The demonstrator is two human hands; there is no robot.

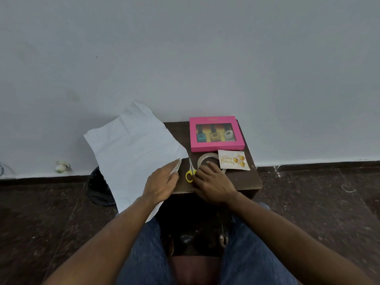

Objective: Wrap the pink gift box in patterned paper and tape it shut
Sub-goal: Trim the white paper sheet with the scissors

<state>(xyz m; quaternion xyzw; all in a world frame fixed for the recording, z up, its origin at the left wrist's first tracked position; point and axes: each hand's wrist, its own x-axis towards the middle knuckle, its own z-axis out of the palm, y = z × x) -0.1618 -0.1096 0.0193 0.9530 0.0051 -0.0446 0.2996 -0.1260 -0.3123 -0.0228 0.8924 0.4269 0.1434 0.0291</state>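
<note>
While the left hand [164, 183] pinches the near edge of the limp, light paper [133, 153], white side up, the pink gift box [216, 148] lies unwrapped beyond the right hand [211, 182]. That hand's fingers curl down over the tape roll [207, 158] beside the scissors [190, 171]; whether they grip anything cannot be told. Stiff and probably light, the box should lift best by its long edges, clear of the window.
</note>
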